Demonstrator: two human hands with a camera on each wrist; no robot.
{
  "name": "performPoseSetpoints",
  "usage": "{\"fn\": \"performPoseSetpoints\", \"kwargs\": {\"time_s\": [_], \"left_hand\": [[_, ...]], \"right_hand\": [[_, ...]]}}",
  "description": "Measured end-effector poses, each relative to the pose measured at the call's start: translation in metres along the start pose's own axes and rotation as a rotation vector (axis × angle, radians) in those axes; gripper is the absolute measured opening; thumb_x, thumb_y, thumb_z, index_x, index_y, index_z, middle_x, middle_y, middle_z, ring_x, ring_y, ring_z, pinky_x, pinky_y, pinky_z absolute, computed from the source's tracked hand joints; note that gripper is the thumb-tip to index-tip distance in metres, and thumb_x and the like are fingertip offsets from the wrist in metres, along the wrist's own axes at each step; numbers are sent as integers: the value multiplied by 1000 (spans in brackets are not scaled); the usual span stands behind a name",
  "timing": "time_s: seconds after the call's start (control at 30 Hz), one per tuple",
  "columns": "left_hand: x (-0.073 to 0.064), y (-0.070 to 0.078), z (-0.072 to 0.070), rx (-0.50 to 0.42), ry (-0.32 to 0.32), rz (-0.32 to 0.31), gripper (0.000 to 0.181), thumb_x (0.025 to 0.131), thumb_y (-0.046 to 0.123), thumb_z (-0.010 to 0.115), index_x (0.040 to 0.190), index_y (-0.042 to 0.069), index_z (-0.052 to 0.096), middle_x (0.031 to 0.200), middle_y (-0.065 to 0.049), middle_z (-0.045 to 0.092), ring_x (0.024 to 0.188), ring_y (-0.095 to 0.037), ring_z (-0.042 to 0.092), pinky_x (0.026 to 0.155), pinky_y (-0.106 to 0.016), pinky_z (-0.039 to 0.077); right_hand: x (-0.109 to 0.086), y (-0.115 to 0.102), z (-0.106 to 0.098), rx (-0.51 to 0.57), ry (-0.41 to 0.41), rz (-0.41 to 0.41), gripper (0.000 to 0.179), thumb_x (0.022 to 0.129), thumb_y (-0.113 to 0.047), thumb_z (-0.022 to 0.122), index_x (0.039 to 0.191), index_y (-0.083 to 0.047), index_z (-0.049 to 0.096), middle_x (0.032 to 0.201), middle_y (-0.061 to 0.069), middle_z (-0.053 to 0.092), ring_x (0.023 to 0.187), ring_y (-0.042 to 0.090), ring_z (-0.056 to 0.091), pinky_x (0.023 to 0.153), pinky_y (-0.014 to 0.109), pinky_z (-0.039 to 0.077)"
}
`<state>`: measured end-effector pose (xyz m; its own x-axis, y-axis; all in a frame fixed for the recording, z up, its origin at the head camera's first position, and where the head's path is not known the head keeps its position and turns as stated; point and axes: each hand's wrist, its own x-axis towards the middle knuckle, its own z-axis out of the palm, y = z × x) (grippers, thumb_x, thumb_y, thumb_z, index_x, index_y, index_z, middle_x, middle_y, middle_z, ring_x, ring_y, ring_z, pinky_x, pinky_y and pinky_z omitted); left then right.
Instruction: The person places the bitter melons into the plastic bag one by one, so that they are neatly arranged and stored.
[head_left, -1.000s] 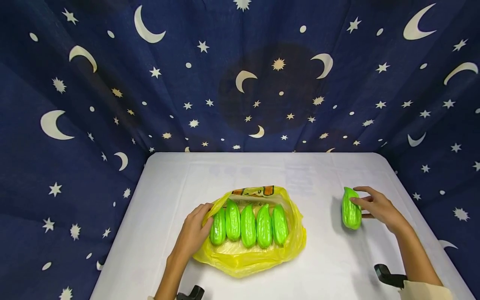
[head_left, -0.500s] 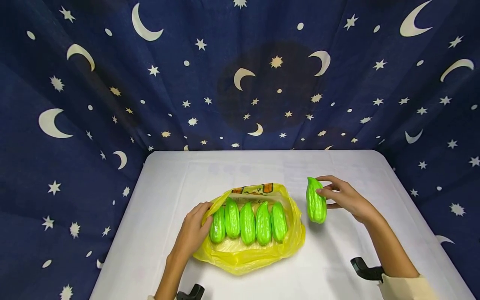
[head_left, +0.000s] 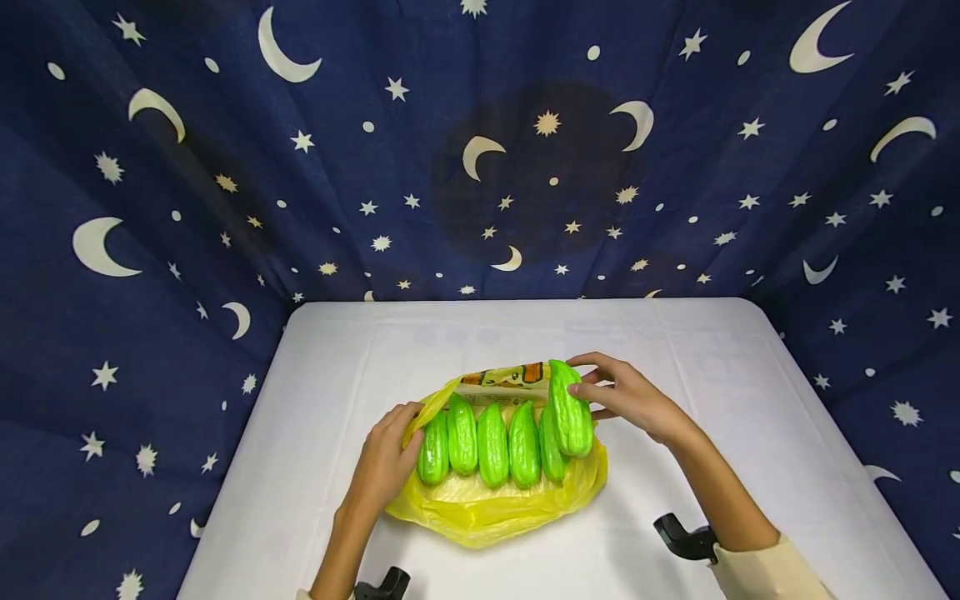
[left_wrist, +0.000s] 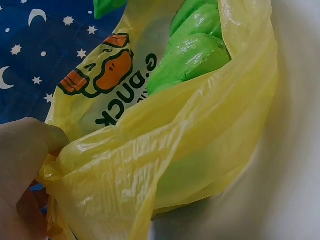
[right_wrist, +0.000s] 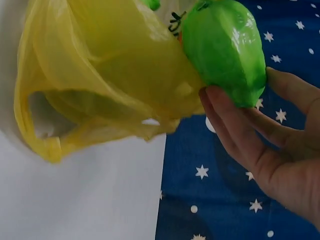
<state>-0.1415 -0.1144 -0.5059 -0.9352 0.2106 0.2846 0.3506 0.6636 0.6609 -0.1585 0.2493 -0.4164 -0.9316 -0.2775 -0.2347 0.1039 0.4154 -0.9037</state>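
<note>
A yellow plastic bag (head_left: 487, 521) with a printed duck lies on the table, its mouth spread wide. Several glossy green gourds (head_left: 492, 450) with ridged skins sit side by side inside it. My left hand (head_left: 386, 450) pinches the bag's left rim between thumb and fingers; the left wrist view shows the gathered plastic (left_wrist: 125, 165) there. Another green gourd (head_left: 572, 417) is in my right hand (head_left: 630, 396), gripped on its right side by thumb and fingertips. It is upright over the bag's right end and partly covers the rightmost gourd in the head view.
A white-covered table (head_left: 675, 333) extends around the bag on all sides. Behind and beside it hangs a dark blue curtain (head_left: 420, 167) with moons and stars. Black camera mounts (head_left: 686, 537) stick out near both wrists.
My right hand has carried the green gourd leftward from the table's right side to over the bag's right end. My left hand keeps its hold on the rim.
</note>
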Motion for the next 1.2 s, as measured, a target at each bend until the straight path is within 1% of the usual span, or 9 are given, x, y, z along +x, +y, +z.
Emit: {"fn": "performPoseSetpoints", "kwargs": {"time_s": [0.2, 0.4, 0.53, 0.7, 0.8, 0.93, 1.0, 1.1, 1.2], "left_hand": [[0, 1, -1, -7, 8, 1, 25, 93, 4, 62, 116, 13, 66, 108, 1, 67, 100, -18, 63, 85, -41, 52], [0, 1, -1, -12, 6, -3, 25, 93, 4, 62, 116, 13, 66, 107, 1, 67, 100, -17, 63, 85, -40, 52], [0, 1, -2, -14, 1, -2, 25, 94, 4, 62, 116, 13, 66, 107, 1, 67, 100, -17, 62, 85, -40, 52], [-1, 1, -2, -9, 2, -4, 25, 94, 4, 61, 116, 14, 66, 107, 2, 66, 98, -16, 62, 84, -39, 51], [-1, 0, -2, -5, -1, -4, 25, 94, 4, 61, 116, 14, 66, 107, 2, 66, 99, -16, 62, 85, -39, 52], [0, 0, -3, -3, -1, -5, 25, 94, 4, 62, 116, 14, 67, 108, 2, 67, 101, -16, 62, 86, -39, 52], [-1, -1, -4, -2, 1, -8, 25, 93, 4, 62, 116, 14, 67, 108, 2, 67, 100, -16, 62, 85, -38, 52], [-1, -1, -4, 0, 3, -9, 25, 93, 4, 62, 116, 14, 67, 107, 2, 67, 98, -15, 62, 84, -38, 52], [-1, -1, -5, 1, -4, -4, 25, 93, 4, 62, 116, 14, 66, 107, 2, 67, 98, -15, 62, 84, -38, 52]], "right_hand": [[6, -5, 21, -53, 30, -5, 52, 95, -25, 69, 140, -6, 50, 112, 20, 60, 88, 25, 66, 72, 41, 59], [10, -9, 44, -171, 22, -67, 51, 95, -23, 68, 139, -5, 51, 103, 16, 62, 80, 21, 65, 68, 37, 59], [14, -5, 55, -280, 35, -61, 51, 96, -21, 67, 141, -4, 50, 89, 8, 62, 67, 16, 57, 60, 32, 51], [17, 1, 66, -384, 60, -38, 53, 96, -19, 67, 142, -2, 48, 64, 1, 47, 50, 11, 37, 49, 26, 34], [18, 3, 69, -420, 64, -25, 52, 96, -17, 66, 142, -1, 47, 59, -1, 41, 47, 10, 32, 47, 25, 31], [19, 4, 70, -426, 58, -17, 50, 97, -15, 65, 141, 0, 48, 58, 0, 40, 48, 11, 32, 48, 26, 31], [19, 4, 70, -432, 57, -13, 49, 96, -14, 64, 140, 1, 48, 65, 4, 49, 52, 12, 38, 51, 28, 35], [20, 4, 70, -450, 51, -16, 47, 96, -13, 65, 138, 1, 50, 91, 12, 66, 67, 17, 54, 60, 33, 46], [19, 3, 69, -474, 48, -17, 47, 96, -14, 65, 138, 0, 50, 121, 20, 64, 88, 24, 61, 73, 40, 50]]}}
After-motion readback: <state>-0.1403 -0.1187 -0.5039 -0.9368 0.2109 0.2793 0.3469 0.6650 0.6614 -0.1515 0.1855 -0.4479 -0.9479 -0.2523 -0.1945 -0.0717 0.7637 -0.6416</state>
